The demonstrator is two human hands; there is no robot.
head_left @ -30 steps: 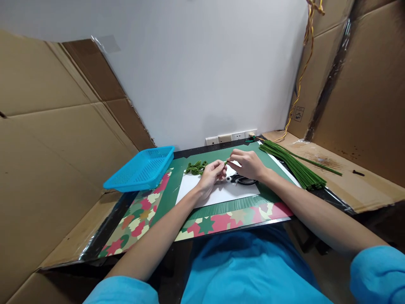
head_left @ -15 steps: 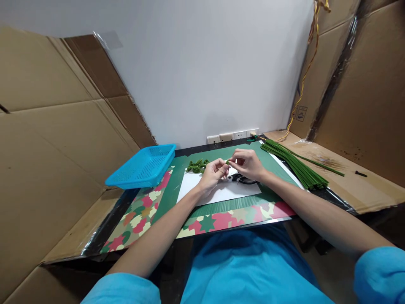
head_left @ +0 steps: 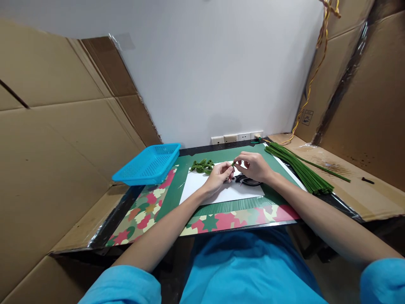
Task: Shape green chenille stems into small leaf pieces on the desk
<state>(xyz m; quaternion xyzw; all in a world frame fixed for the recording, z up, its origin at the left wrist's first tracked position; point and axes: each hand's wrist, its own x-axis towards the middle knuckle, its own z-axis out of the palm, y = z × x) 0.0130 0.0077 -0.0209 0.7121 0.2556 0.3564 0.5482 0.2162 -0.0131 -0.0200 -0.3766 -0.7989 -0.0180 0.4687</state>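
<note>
My left hand (head_left: 220, 177) and my right hand (head_left: 252, 165) meet over a white sheet of paper (head_left: 196, 192). Between their fingertips is a short green pipe cleaner (head_left: 233, 164), mostly covered by the fingers. Both hands are closed in a pinch on it. Black-handled scissors (head_left: 251, 181) lie on the paper just under my right hand, partly hidden by it. A small heap of bent green pipe cleaner pieces (head_left: 202, 166) rests at the paper's far left edge, beyond my left hand.
A blue plastic basket (head_left: 148, 162) stands at the left of the green mat (head_left: 171, 188). To the right lies a bundle of long green pipe cleaners (head_left: 300, 169), with a small black bolt-like piece (head_left: 368, 180) beyond. Cardboard walls (head_left: 79, 139) flank the table; sockets (head_left: 237, 138) line the back wall.
The whole view has shifted a little, so the table sits further right. Both hands stay together at the green pipe cleaner, with only slight finger movement.
</note>
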